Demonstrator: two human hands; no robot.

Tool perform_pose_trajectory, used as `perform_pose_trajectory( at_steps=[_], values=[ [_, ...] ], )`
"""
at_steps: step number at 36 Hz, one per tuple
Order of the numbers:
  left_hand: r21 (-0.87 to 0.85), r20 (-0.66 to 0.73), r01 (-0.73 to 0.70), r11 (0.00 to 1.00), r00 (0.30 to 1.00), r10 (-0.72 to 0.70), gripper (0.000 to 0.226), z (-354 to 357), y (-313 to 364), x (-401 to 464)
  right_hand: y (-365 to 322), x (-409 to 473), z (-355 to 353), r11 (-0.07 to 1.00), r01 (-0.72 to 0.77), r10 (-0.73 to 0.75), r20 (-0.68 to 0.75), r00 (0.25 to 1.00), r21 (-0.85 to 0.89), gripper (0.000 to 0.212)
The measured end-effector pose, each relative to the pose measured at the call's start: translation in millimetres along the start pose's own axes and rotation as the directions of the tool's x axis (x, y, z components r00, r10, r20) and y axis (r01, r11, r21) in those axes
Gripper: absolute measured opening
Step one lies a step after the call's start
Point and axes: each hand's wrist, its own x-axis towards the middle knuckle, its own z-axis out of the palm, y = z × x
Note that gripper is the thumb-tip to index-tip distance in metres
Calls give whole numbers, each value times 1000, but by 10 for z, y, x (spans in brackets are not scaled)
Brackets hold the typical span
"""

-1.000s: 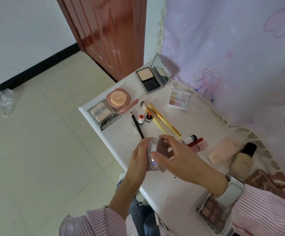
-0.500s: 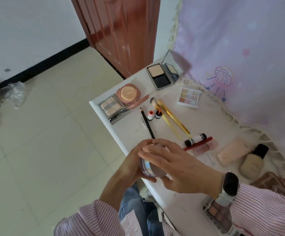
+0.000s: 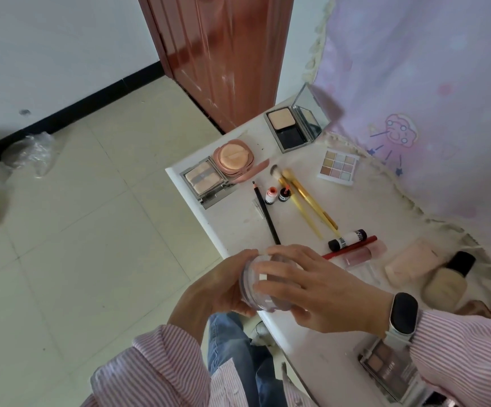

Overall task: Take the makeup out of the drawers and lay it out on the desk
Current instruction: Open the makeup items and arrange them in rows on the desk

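Since earlier, right hand (image 3: 323, 292) covered the jar (image 3: 253, 292) gripped by left hand (image 3: 217, 289) — desk (image 3: 311, 342) mostly laid out.

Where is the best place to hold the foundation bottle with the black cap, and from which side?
Grip the foundation bottle across its wide beige body, coming from above. It lies flat on the desk, with the black cap pointing away, so the narrow sides are probably free for fingers.
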Motion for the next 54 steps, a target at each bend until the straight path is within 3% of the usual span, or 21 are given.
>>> perform_pose_trajectory(
  at_steps=[2,4,8,11,14,17,20,23,30,36,43,46,54],
  values=[
    [-98,19,-7,995,1000,9,46,-65,-24,-22,57,-29,-19,995,-63,65,-23,998,73,58],
    [-203,14,-69,977,997,73,50,-96,-34,-46,103,-55,-32,934,-207,238,-76,968,290,62],
    [-397,-40,-261,880,963,267,49,-140,-88,-22,5,-33,40,643,-383,610,-141,780,664,65],
    [-477,-107,-373,796,923,369,49,-173,-183,12,-169,12,201,522,-392,709,-131,693,757,65],
    [-446,-300,-507,737,861,411,52,-215,-292,63,-327,66,368,568,-423,729,-193,657,706,58],
    [-331,-559,-631,702,730,392,48,-220,-351,79,-411,111,510,613,-446,732,-257,631,652,51],
    [-137,-726,-668,731,570,385,24,-203,-353,97,-393,101,666,721,-502,670,-293,682,478,45],
    [-63,-777,-685,726,490,395,22,-190,-321,150,-318,81,793,769,-586,639,-292,712,256,36],
    [-50,-760,-686,726,498,418,21,-116,-141,247,-162,96,855,730,-683,666,-222,712,1,31],
    [68,-781,-639,766,444,440,39,-81,-47,290,-105,121,820,678,-735,712,-241,659,-8,28],
    [254,-794,-518,817,370,482,42,-72,-80,319,-48,67,780,648,-762,736,-254,628,-6,25],
    [297,-797,-507,809,334,502,38,-69,-59,320,-31,82,758,641,-767,748,-218,627,-7,33],
    [295,-769,-515,805,371,520,37,-60,-28,328,-69,157,687,596,-802,792,-188,581,38,40]
  ],
)
